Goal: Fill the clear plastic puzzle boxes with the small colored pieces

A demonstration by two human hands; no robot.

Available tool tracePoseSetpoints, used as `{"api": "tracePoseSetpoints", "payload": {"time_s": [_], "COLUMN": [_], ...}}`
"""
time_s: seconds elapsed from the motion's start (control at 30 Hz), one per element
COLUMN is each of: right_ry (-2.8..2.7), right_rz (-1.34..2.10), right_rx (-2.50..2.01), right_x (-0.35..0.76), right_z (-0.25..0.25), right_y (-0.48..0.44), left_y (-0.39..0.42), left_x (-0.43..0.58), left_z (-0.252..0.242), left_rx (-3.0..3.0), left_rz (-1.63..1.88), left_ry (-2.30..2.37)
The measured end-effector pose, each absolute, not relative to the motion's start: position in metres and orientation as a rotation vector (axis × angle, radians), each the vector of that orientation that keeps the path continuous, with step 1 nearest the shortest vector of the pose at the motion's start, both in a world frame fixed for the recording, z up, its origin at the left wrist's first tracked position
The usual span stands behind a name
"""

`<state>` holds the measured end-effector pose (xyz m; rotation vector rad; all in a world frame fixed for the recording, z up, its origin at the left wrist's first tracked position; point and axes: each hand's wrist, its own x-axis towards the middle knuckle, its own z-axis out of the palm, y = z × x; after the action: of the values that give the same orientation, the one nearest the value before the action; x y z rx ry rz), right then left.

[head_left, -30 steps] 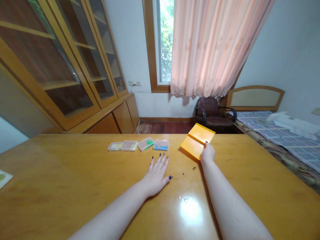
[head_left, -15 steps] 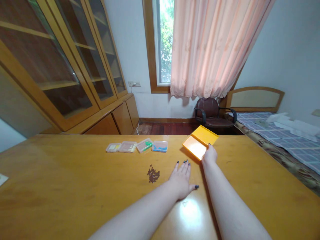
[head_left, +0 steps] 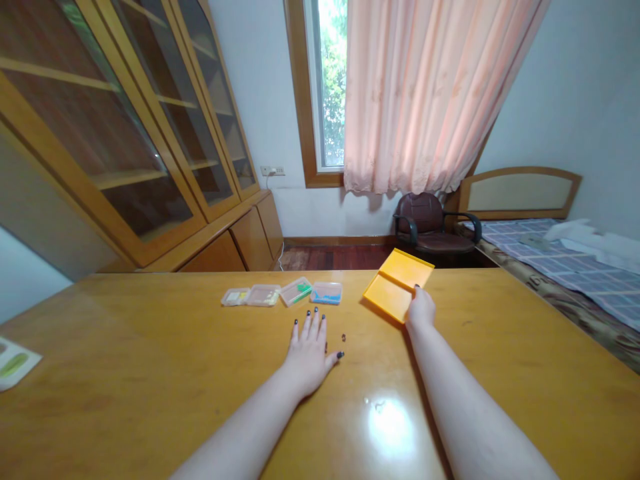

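My left hand (head_left: 309, 360) lies flat with its fingers spread, over the spot where the small brown pieces are. Most of those pieces are hidden under it; a few brown bits (head_left: 343, 338) show beside the thumb and index finger. My right hand (head_left: 421, 308) grips the near right edge of an opened yellow case (head_left: 390, 298), its thumb over the rim. The case is tilted, with its lid folded back at the far side, and nothing shows inside it.
Beyond my left hand stand small clear boxes: one with blue pieces (head_left: 327, 294), one with green pieces (head_left: 296, 291), and a pale one (head_left: 263, 295) beside a smaller box (head_left: 235, 297). A printed card (head_left: 19, 365) lies at the left. A chair (head_left: 425, 223) stands behind the table (head_left: 150, 373).
My left hand has moved left onto the brown pile, covering most of it. The yellow case stays in my right hand, tilted slightly differently. The view has shifted a little left.
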<state>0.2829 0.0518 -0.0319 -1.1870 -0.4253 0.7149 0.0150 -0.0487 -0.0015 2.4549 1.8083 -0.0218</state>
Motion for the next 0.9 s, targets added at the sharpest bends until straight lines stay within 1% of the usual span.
{"api": "tracePoseSetpoints", "payload": {"time_s": [0.13,0.3,0.43,0.5,0.57,0.63,0.67,0.77,0.9], "right_ry": [-0.389,-0.317,-0.302,-0.314,-0.349,-0.383,-0.387,-0.365,-0.335], "right_rz": [0.748,0.775,0.769,0.756,0.739,0.727,0.727,0.753,0.762], "right_rx": [-1.214,-1.168,-1.176,-1.204,-1.231,-1.229,-1.219,-1.201,-1.204], "right_x": [0.277,0.274,0.273,0.273,0.273,0.272,0.272,0.27,0.27], "right_z": [-0.034,-0.029,-0.022,-0.021,-0.02,-0.02,-0.02,-0.017,-0.016], "right_y": [0.054,0.053,0.049,0.048,0.047,0.046,0.046,0.045,0.045], "left_y": [-0.014,0.023,0.038,0.042,0.045,0.05,0.053,0.062,0.054], "left_x": [0.007,0.025,0.034,0.029,0.019,0.007,0.001,-0.012,-0.02], "left_z": [0.008,0.01,0.006,0.005,0.002,0.0,0.0,0.0,0.004], "left_rx": [2.534,2.547,2.557,2.534,2.398,2.233,2.213,2.317,2.345], "left_rz": [0.02,-0.009,0.093,0.191,0.252,0.229,0.196,0.114,0.139], "left_ry": [1.772,1.638,1.66,1.834,2.145,2.368,2.378,2.177,2.019]}}
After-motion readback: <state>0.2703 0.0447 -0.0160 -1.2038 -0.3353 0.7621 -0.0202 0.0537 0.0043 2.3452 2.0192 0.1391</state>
